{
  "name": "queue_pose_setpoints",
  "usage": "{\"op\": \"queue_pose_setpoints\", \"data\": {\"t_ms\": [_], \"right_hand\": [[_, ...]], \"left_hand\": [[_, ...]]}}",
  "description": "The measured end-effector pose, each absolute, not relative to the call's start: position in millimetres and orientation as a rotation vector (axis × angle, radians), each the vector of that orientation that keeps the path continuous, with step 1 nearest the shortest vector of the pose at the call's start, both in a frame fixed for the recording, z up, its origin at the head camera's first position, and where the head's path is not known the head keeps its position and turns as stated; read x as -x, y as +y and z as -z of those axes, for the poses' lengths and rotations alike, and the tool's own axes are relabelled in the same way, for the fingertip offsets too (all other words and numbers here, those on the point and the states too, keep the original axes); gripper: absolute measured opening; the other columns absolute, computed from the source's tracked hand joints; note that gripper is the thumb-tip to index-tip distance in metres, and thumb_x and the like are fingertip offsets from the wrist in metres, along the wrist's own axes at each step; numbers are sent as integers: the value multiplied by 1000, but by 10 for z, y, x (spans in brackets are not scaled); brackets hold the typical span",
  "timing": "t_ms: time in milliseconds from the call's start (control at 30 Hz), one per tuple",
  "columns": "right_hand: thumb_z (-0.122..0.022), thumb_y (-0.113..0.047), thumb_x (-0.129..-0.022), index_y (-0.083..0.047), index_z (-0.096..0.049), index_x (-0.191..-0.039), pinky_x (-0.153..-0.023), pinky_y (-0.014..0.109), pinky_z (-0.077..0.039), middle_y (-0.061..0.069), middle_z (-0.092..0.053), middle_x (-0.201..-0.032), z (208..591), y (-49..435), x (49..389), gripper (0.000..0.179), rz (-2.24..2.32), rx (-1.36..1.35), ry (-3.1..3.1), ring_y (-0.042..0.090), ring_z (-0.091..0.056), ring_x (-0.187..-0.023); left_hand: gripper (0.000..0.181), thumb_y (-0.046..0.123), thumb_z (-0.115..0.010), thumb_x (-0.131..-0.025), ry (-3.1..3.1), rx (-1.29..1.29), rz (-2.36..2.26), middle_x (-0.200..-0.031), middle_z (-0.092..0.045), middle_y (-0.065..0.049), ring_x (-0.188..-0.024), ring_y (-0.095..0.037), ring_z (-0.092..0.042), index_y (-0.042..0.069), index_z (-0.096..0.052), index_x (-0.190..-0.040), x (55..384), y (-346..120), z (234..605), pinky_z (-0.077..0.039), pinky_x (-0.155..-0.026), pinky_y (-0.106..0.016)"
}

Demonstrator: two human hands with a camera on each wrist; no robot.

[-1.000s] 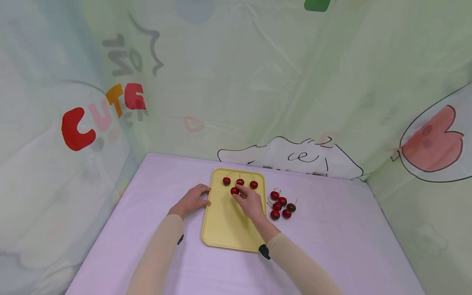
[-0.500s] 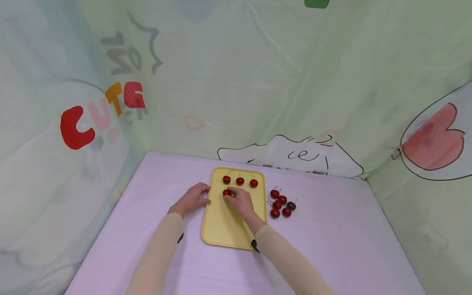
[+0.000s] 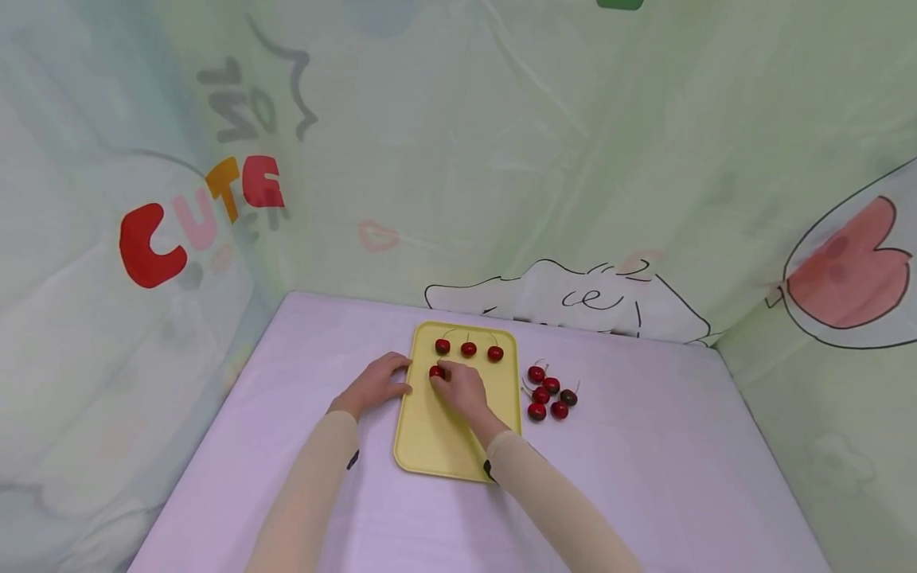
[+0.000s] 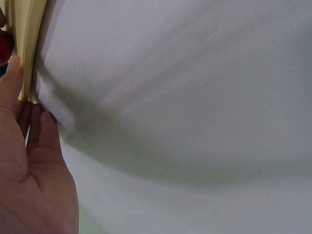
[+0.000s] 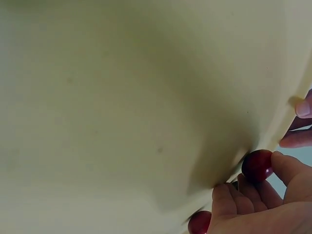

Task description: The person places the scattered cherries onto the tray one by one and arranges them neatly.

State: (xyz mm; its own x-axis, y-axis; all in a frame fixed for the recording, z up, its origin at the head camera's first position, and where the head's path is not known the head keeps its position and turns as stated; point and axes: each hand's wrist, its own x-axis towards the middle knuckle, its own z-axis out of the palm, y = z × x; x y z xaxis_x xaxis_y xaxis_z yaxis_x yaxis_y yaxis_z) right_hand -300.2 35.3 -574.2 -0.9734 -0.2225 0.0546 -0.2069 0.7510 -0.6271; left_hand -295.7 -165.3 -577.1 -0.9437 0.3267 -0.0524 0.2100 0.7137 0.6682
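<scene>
My right hand (image 3: 462,390) pinches a dark red cherry (image 3: 435,372) between thumb and fingers, low over the yellow tray (image 3: 430,446). In the right wrist view the held cherry (image 5: 257,165) shows against the thumb tip, with the other fingers curled below. A row of cherries with upright stems, including the middle cherry (image 3: 469,348), lies along the tray's far end. My left hand (image 3: 374,386) holds the tray's left rim; in the left wrist view its thumb (image 4: 13,73) overlaps the rim while the fingertips meet the outer side.
Right of the tray, a loose group of several cherries (image 3: 540,395) lies on the pale lilac tablecloth (image 3: 645,461). Printed fabric walls (image 3: 466,159) stand close behind the table and on both sides.
My right hand has carried the cherry leftward and a little nearer, away from the middle cherry to a spot below the left one. The left hand stays at the rim.
</scene>
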Motion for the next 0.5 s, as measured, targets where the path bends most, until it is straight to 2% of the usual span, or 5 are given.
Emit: {"op": "queue_pose_setpoints", "data": {"t_ms": [500], "right_hand": [[-72,-20,-89,-3,-66,-124,-94,43,-52,13,-69,-117,5773,324,3004,40,1057,337,2938,30,-64,-105]], "left_hand": [[53,17,-74,-88,2754,-445,-1053,-137,-52,-12,-132,-27,-45,1,-55,-134,2988,-1666,5830,-34,-114,-38]]}}
